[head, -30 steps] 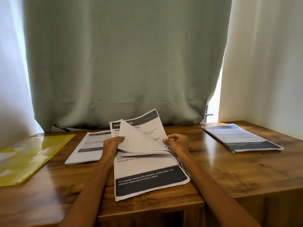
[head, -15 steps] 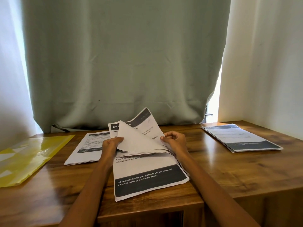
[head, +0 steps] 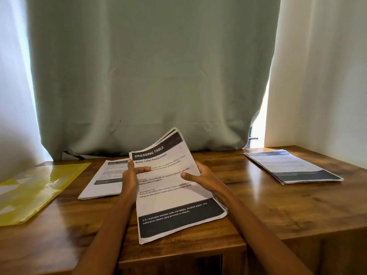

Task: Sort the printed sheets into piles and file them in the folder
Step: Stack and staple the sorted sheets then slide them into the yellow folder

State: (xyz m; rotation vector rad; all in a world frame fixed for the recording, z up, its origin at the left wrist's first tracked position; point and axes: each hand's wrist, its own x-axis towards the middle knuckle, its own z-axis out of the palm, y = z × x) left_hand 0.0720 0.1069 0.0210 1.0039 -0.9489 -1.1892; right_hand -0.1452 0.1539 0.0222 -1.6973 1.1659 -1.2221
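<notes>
Centrally, left hand point(head: 130, 178) and right hand point(head: 201, 177) gripping sheets point(head: 174, 203) headed "DRESSING TABLE", "Bottle Label Replacement"

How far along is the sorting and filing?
Done: two sorted piles lie on the desk, left pile and right pile. In hand: both hands, left and right, hold the Dressing Table stack. Left: the yellow folder shows nothing filed.

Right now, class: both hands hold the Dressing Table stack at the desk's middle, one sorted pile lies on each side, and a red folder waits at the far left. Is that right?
One thing is wrong: the folder is yellow, not red, as the head view shows. The left hand and right hand do hold the stack, with the left pile and right pile beside it.
</notes>
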